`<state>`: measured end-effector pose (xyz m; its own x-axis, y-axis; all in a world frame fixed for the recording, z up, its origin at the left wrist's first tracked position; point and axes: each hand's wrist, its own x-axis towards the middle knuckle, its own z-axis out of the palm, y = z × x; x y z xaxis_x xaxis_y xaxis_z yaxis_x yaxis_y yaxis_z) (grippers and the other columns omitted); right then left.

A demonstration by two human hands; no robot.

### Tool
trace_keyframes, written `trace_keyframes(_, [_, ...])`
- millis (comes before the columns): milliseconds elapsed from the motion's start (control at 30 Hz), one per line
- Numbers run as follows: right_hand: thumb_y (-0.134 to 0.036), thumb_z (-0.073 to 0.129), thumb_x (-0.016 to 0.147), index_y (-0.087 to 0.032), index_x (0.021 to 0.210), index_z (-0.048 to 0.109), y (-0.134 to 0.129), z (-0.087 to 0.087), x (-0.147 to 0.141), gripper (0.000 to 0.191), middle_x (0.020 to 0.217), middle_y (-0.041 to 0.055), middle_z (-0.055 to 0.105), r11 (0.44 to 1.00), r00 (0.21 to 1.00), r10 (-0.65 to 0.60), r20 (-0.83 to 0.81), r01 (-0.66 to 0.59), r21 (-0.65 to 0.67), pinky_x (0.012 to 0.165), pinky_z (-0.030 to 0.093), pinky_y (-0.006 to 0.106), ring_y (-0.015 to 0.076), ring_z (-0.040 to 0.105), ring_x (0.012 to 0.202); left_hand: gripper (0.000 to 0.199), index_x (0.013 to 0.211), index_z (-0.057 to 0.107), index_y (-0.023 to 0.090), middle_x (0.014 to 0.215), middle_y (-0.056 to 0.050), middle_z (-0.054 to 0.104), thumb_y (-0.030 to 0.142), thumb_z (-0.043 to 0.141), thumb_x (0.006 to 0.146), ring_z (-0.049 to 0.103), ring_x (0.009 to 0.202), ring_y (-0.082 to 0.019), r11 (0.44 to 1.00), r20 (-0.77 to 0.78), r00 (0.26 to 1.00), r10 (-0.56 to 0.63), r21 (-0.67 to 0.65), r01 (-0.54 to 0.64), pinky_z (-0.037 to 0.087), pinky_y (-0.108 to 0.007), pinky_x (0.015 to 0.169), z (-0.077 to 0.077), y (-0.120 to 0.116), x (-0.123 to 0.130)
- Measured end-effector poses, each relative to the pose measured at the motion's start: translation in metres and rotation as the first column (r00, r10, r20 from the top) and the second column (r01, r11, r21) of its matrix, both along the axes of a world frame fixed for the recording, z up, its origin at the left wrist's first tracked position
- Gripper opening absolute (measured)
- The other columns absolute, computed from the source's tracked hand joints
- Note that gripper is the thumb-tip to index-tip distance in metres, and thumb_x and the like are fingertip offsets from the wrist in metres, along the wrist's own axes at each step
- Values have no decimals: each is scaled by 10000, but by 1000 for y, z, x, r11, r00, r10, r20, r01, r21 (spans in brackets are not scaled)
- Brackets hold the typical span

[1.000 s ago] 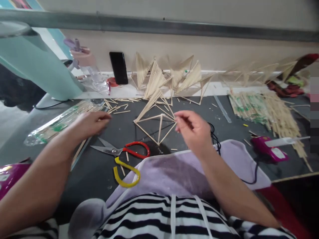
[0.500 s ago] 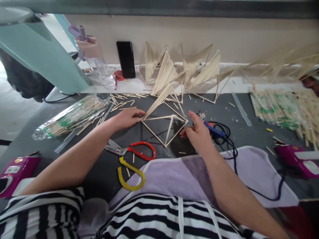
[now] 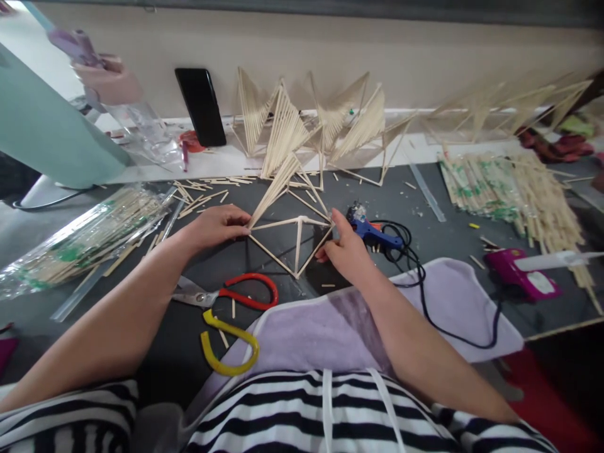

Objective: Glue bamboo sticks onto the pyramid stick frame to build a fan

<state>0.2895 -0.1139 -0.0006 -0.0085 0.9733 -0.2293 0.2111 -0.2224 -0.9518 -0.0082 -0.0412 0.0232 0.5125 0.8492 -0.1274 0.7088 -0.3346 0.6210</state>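
Behind the back edge of the grey counter [image 3: 399,192] rises a pale wall [image 3: 401,60]; between that edge and the near one I have the stick frame [image 3: 299,246]. My left hand [image 3: 214,226] pinches its left corner; my right hand [image 3: 350,251] has its fingers at the right corner, though I cannot tell whether they grip. I judge it light, stiff and fragile, best taken gently at the joined corners, not mid-stick.
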Motion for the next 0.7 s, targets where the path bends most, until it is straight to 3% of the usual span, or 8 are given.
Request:
trace_keyframes(233, [-60,480,656,-206,1535,177,1,-3,0,941,863,35,684,1000,999,-21,-50,21,-8,547,570,285,134,646,536,307,897,694,162,862,-17,622,431,586,794,590,831,-171,999,-38,999,-27,41,29,434,-273,782,1,0,0])
trace_keyframes(533, [-49,484,633,-216,1517,243,0,0,-4,932,866,34,686,999,999,-37,-25,37,-8,540,581,287,139,655,545,307,914,680,180,899,-12,634,450,604,790,600,823,-157,1000,-22,999,-28,-11,28,456,-250,767,0,1,-5])
trace_keyframes(700, [-41,474,633,-237,1507,264,-3,-1,-3,920,878,32,684,999,999,-33,-34,32,-34,503,562,255,124,644,529,339,965,685,201,946,-12,662,464,641,756,613,870,-170,992,-64,995,-78,-104,71,468,-257,793,9,-1,-12])
